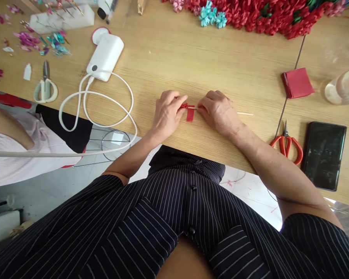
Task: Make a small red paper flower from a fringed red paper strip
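Pinched narrow, the grip of the left hand (168, 112) takes hold of a small, bright red strip of thin material (190, 114) at the tip of a slim, pale, straight stick (246, 114). From my remote seat I see the right hand (219, 112) pinching that same stick just beside the strip, its fingers curled close; the other end pokes out past the wrist. One flat tail of the strip hangs down between the two hands — they sit near each other, low over the near edge of the pale wood-grained counter (168, 58).

To my right lie a stack of flat red squares (300, 82), a pair of orange-red-handled snips with a short metal point (285, 136), a black glossy rectangular slab (324, 155) and a clear vessel of liquid (343, 87). On the left I make out a white box-shaped plastic device (107, 54) with a looping white cable (46, 154), white-handled scissors (46, 79) and a tiny white bottle (27, 72).

Along the far side I see a dense heap of red artificial flowers (256, 15) — a turquoise cluster (211, 15) sits at its edge. Beyond the counter's left end, another person in a pale top (31, 166) is partly in my view.
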The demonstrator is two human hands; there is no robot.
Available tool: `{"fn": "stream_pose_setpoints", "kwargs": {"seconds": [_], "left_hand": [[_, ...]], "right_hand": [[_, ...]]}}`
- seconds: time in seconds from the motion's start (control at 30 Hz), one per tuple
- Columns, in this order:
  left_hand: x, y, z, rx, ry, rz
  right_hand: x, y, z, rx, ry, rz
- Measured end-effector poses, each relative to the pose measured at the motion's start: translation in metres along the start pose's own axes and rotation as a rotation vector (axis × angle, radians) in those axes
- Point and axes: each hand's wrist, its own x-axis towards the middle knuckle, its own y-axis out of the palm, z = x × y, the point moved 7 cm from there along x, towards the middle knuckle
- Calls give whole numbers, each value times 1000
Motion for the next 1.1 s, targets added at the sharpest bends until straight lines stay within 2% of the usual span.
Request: {"fn": "stream_pose_setpoints", "kwargs": {"seconds": [0.17, 0.33, 0.7, 0.93, 1.1], "left_hand": [[7, 8, 3, -56, -6, 42], [8, 5, 2, -113, -22, 27], [9, 8, 1, -110, 20, 41], [8, 8, -2, -88, 10, 33], [7, 7, -3, -54, -13, 31]], "right_hand": [[0, 2, 1, -30, -8, -2], [1, 4, 1, -99, -15, -9], [1, 8, -2, -111, -87, -115], [0, -3, -8, -90, -34, -34], [-1, -3, -8, -75, -41, -13]]}}
